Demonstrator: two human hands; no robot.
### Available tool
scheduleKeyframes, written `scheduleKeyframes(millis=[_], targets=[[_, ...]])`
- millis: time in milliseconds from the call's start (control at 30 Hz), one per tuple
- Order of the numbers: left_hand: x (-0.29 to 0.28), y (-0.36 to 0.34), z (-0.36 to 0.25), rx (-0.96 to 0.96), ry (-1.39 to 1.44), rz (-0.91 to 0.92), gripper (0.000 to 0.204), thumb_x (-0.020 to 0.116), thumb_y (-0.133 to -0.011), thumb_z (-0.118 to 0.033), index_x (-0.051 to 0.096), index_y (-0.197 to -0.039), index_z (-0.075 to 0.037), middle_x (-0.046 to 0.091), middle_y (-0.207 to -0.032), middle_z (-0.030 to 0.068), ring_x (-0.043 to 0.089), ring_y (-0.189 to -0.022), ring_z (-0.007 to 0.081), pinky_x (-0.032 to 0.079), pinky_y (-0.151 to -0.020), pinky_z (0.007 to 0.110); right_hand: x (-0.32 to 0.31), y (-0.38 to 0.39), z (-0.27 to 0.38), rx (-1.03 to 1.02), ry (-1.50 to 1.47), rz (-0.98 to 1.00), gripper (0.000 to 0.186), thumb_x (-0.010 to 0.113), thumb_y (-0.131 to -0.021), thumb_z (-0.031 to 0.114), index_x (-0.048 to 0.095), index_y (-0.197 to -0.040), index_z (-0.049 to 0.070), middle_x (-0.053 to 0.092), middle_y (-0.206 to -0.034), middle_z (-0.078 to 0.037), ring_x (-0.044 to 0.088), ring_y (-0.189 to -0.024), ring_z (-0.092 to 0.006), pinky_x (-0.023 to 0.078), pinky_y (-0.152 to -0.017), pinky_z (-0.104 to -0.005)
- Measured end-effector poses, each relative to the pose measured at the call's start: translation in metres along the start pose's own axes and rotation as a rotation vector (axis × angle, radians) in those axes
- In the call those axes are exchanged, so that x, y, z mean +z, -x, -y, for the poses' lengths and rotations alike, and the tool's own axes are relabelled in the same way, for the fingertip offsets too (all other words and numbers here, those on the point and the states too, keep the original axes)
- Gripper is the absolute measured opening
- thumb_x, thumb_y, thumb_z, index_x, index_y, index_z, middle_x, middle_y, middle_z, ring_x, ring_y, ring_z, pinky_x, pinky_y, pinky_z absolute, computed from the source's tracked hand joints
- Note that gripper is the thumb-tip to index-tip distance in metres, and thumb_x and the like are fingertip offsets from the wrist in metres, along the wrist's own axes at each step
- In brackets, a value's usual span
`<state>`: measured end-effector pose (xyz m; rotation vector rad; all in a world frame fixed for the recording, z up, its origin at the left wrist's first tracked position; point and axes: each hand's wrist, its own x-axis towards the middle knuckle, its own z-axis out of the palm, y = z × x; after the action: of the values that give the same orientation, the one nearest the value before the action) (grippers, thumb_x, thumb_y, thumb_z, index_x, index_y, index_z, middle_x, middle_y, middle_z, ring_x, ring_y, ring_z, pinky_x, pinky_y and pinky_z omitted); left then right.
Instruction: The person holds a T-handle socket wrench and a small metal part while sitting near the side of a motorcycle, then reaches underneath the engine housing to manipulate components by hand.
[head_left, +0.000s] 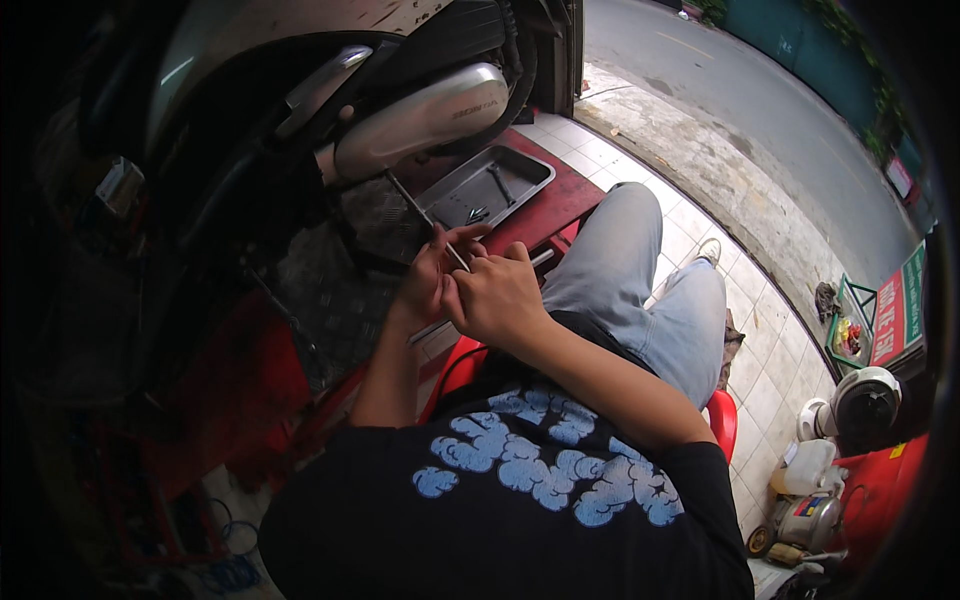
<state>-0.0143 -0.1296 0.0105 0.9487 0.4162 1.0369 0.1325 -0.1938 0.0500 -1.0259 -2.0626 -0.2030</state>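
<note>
A long, thin metal rod-shaped tool (407,196) slants from the underside of the scooter's silver engine cover (425,115) down to my hands. My right hand (500,298) is closed over the tool's near end, its fingers bent and knuckles up; whatever handle is there is hidden. Close against it, my left hand (425,285) curls loosely around the shaft, with some fingers stretched past it. Just beyond my hands, a grey metal tray (530,183) holds a dark wrench (499,186) and a few small bolts (476,215).
The scooter (300,60) fills the upper left. The tray rests on a red bench (568,186). White floor tiles (765,335) run to the doorway and road. At right stand a white helmet (865,400), a plastic jug (805,468) and a red container (885,500).
</note>
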Motion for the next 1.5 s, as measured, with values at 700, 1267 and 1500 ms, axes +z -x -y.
scheduleKeyframes(millis=[700, 1267, 1500], targets=[[0.004, -0.009, -0.005, 0.087, 0.397, 0.376, 0.050, 0.042, -0.102, -0.035, 0.049, -0.125, 0.009, 0.030, -0.062, -0.0051, 0.030, -0.051, 0.0052, 0.029, -0.047, 0.023, -0.074, 0.009, -0.021, 0.506, -0.132, 0.303, 0.047, 0.057, -0.082, 0.019, 0.054, -0.126, 0.001, 0.065, -0.069, -0.017, 0.065, -0.067, -0.0355, 0.050, -0.063, -0.0460], [0.022, -0.004, 0.003, 0.156, 0.254, 0.071, 0.053, 0.038, -0.104, -0.037, 0.043, -0.134, 0.005, 0.024, -0.054, -0.0082, 0.023, -0.041, 0.0028, 0.023, -0.045, 0.023, -0.078, 0.010, -0.015, 0.457, -0.115, 0.446, 0.056, 0.058, -0.080, 0.016, 0.049, -0.133, 0.004, 0.064, -0.075, -0.020, 0.065, -0.071, -0.0378, 0.050, -0.065, -0.0478], [0.011, -0.004, 0.007, 0.128, 0.298, 0.086, 0.053, 0.037, -0.104, -0.039, 0.043, -0.136, 0.003, 0.022, -0.055, -0.0085, 0.021, -0.041, 0.0037, 0.023, -0.046, 0.023, -0.081, 0.013, 0.011, 0.154, -0.329, 0.660, 0.068, 0.058, -0.078, 0.013, 0.038, -0.143, 0.005, 0.062, -0.072, -0.019, 0.064, -0.070, -0.0373, 0.049, -0.064, -0.0475]])
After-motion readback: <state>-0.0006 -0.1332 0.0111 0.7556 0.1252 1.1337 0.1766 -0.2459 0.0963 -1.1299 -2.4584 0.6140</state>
